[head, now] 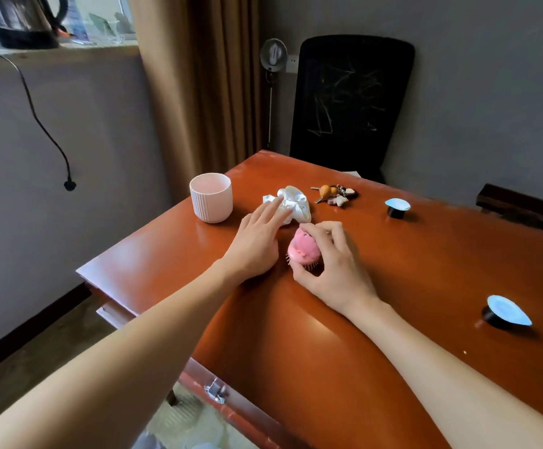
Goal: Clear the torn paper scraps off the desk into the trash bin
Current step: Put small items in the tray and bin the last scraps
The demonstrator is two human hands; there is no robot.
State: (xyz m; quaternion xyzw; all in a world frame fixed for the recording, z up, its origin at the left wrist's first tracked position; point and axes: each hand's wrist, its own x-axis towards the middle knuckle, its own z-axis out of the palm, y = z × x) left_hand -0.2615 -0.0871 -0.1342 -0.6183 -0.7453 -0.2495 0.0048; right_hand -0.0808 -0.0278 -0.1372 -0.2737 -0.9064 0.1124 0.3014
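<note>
Red-brown lacquered wood makes up the desk (296,351), and a ribbed pink cup (212,202) stands near its far left corner. Behind the cup hangs a tan curtain (199,76). Beyond the cup to the right, a black mesh chair (351,102) stands at the desk's far edge. High to the cup's left, a dark kettle (27,21) sits on the window ledge.

The left hand (257,241) lies just right of the cup, fingers straight and close together, with its fingertips resting on a white crumpled wad (293,202). This wad lies on the desk just right of the cup. It is the only scrap-like thing in sight, and I cannot tell whether it is paper or shiny cloth.

The right hand (335,264), right of the cup and nearer the camera, curls round a pink brush (302,249), with the thumb below and the fingers over the top.

Right of the cup, past the wad, lies a bunch of keys (335,193) with charms. Farther right stands a black capsule (397,209) with a blue foil lid. A second capsule (507,314) stands well apart from the cup, near the right edge.
</note>
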